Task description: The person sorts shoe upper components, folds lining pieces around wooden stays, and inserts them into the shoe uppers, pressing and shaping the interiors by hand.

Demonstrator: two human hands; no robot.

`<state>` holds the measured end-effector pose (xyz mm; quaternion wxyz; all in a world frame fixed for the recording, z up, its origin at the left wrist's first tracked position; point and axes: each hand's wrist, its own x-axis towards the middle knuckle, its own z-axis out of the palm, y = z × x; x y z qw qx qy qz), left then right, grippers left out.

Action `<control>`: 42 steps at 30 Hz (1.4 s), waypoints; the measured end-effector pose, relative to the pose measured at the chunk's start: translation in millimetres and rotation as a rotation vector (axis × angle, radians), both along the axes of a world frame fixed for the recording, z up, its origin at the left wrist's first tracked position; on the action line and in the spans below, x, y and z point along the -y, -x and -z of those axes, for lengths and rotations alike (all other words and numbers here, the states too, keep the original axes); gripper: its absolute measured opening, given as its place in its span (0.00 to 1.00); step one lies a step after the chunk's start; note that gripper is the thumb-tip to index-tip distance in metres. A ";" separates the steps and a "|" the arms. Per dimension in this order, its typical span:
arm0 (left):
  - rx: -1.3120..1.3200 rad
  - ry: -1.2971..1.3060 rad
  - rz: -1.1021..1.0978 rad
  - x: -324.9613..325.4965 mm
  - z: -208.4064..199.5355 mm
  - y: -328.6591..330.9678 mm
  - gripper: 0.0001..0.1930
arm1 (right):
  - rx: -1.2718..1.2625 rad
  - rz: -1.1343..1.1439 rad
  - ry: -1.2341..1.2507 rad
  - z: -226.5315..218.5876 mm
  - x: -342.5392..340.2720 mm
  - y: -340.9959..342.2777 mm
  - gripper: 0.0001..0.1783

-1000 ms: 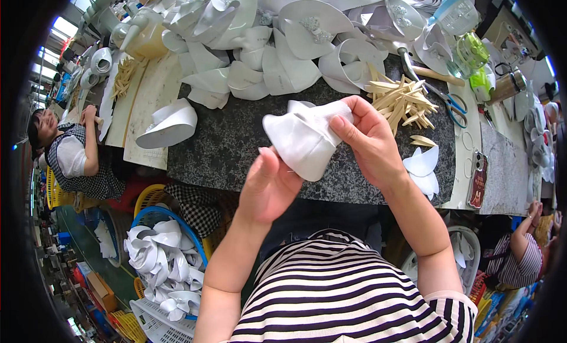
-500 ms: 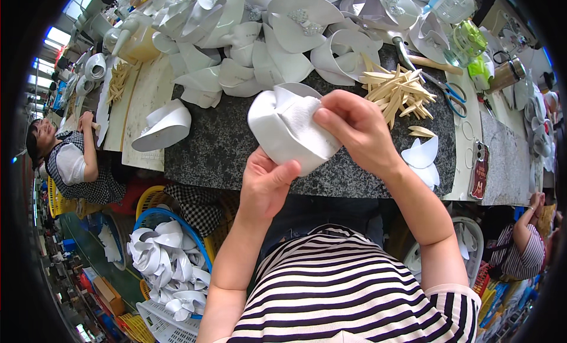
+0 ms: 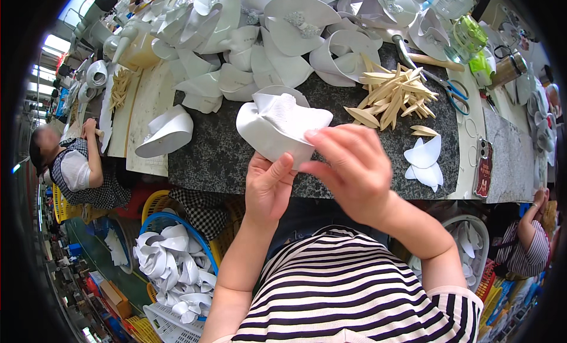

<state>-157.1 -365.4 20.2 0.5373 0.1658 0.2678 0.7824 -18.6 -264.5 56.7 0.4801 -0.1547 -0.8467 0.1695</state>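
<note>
A white shoe upper point(image 3: 269, 127), curved and hollow with a lighter lining inside, is held over the dark speckled work surface. My left hand point(image 3: 269, 186) grips its lower side from below, thumb against the outer wall. At its right edge is my right hand point(image 3: 354, 172), slightly blurred; the fingers reach over the rim and the thumb sits beneath, closed on the edge. Another upper point(image 3: 165, 132) lies on the left. Thin white leaf-shaped pieces point(image 3: 424, 160) rest on the surface to the right of my right hand.
Stacked white uppers point(image 3: 254, 59), some with sparkling ornaments, fill the back. At right are pale pointed slips point(image 3: 396, 95), a hammer point(image 3: 434, 62), blue-handled scissors point(image 3: 455, 96) and a phone point(image 3: 483, 169). Below the table stands a blue-rimmed basket point(image 3: 209, 248) of white pieces. Co-workers point(image 3: 77, 166) sit either side.
My right hand has moved down along the upper's right side, from the lining to the rim. The upper has tilted, showing more of its inside.
</note>
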 end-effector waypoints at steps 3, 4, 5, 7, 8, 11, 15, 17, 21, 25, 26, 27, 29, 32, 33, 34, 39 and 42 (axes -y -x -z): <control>0.008 -0.007 0.022 1.2 0.6 -4.3 0.21 | 0.014 0.040 0.002 6.4 6.6 6.4 0.22; 0.019 -0.018 0.028 1.6 1.1 -5.1 0.20 | 0.018 0.030 0.050 7.1 7.5 5.4 0.21; 0.020 -0.014 0.033 1.8 1.5 -5.2 0.20 | 0.022 0.022 0.100 7.8 8.2 4.9 0.20; -0.037 -0.049 0.039 2.0 2.1 -5.4 0.19 | 0.057 0.016 0.170 3.1 6.9 2.8 0.18; -0.039 -0.046 0.038 2.8 4.4 -4.9 0.19 | 0.088 -0.001 0.236 -0.2 6.1 2.6 0.16; -0.015 -0.036 0.029 4.9 13.2 -4.4 0.19 | 0.142 -0.036 0.304 -4.4 4.9 -0.1 0.12; -0.022 -0.024 -0.006 4.6 20.9 -6.3 0.19 | 0.182 -0.059 0.331 -7.5 2.4 -0.6 0.10; -0.031 -0.016 -0.026 4.1 21.5 -6.7 0.19 | 0.213 -0.098 0.347 -6.2 0.0 -0.7 0.09; -0.221 0.071 -0.037 8.6 12.4 -4.8 0.17 | 0.195 -0.157 0.364 -1.1 -7.3 -0.9 0.09; -0.416 0.141 -0.029 15.3 0.5 -2.0 0.16 | 0.216 -0.242 0.417 2.5 -11.6 -4.4 0.10; -0.417 0.143 -0.032 16.2 -1.0 -0.6 0.16 | 0.222 -0.274 0.433 1.6 -12.3 -5.2 0.11; -0.401 0.146 -0.029 16.9 -2.1 1.0 0.18 | 0.221 -0.277 0.434 -0.1 -13.1 -6.0 0.11; -0.384 0.151 -0.029 17.5 -2.8 9.8 0.19 | 0.198 -0.318 0.362 -3.9 -14.9 -7.7 0.11; -0.269 0.132 0.002 14.5 -5.9 22.4 0.26 | 0.210 -0.352 0.311 -5.5 -18.6 -14.4 0.10; -0.268 0.134 0.002 13.6 -3.7 22.2 0.26 | 0.211 -0.351 0.313 -6.6 -17.6 -14.0 0.10; -0.205 0.106 0.037 12.2 0.3 22.5 0.24 | 0.235 -0.364 0.270 -7.6 -16.3 -13.0 0.10; -0.314 -0.100 -0.083 10.5 0.1 14.6 0.21 | 0.314 -0.552 0.441 -4.1 -23.5 -16.6 0.12; -0.223 -0.028 -0.010 9.5 4.7 16.9 0.21 | 0.331 -0.534 0.358 -3.2 -24.4 -17.7 0.12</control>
